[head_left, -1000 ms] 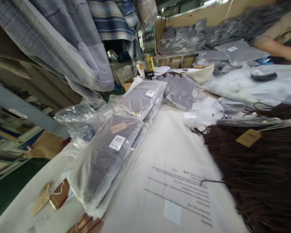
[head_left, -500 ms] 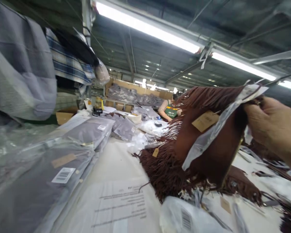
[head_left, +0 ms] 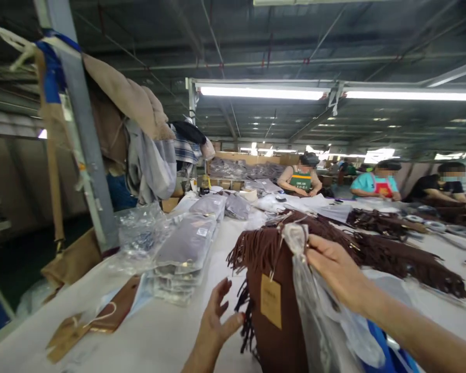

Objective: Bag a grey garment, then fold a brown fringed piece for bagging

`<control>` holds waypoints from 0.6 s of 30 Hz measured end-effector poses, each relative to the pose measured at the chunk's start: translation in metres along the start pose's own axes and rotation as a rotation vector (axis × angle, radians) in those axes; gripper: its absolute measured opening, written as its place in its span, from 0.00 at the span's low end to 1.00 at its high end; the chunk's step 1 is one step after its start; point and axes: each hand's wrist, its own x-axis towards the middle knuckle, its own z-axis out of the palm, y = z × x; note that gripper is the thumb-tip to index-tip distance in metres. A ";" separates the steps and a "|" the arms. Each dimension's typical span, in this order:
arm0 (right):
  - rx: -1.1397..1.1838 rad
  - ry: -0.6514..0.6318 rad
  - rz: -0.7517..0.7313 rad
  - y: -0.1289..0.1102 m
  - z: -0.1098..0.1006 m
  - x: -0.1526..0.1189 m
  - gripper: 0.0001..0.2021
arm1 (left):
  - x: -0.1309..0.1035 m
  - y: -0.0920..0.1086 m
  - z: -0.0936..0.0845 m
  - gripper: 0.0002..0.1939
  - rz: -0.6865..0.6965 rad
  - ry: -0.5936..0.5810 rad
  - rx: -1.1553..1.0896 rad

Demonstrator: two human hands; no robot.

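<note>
Right hand point(head_left: 334, 267) pinches clear bag point(head_left: 314, 305) | left hand point(head_left: 217, 316) open | fringed brown garment point(head_left: 275, 290) upright, long axis vertical

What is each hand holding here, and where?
Right hand pinches the plastic bag at its top edge. Left hand is open, holding nothing.

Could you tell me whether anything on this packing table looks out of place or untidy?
Mostly orderly. The stack of bagged garments sits neat, but loose crumpled plastic bags lie heaped beside it, and card tags are scattered near the table edge. The right hand pinches a clear bag against the fringed brown garment.
</note>
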 end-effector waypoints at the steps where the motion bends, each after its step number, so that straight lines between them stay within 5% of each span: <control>1: -0.001 -0.069 0.015 0.000 0.007 -0.011 0.11 | -0.005 0.001 0.006 0.46 -0.053 -0.067 -0.122; 5: 0.078 -0.273 0.062 -0.004 0.026 -0.043 0.12 | -0.037 0.000 0.020 0.36 -0.238 -0.465 -0.595; 8: 0.167 -0.251 0.097 -0.004 0.030 -0.057 0.13 | -0.058 0.004 0.028 0.31 -0.292 -0.595 -0.749; 10: 0.238 -0.187 0.163 0.000 0.029 -0.060 0.14 | -0.067 0.010 0.033 0.30 -0.342 -0.594 -0.783; 14: 0.183 -0.123 0.240 0.001 0.023 -0.054 0.12 | -0.084 0.016 0.043 0.27 -0.381 -0.408 -0.789; 18: -0.047 -0.260 0.068 -0.007 0.019 -0.050 0.13 | -0.102 0.004 0.045 0.27 -0.327 -0.278 -0.699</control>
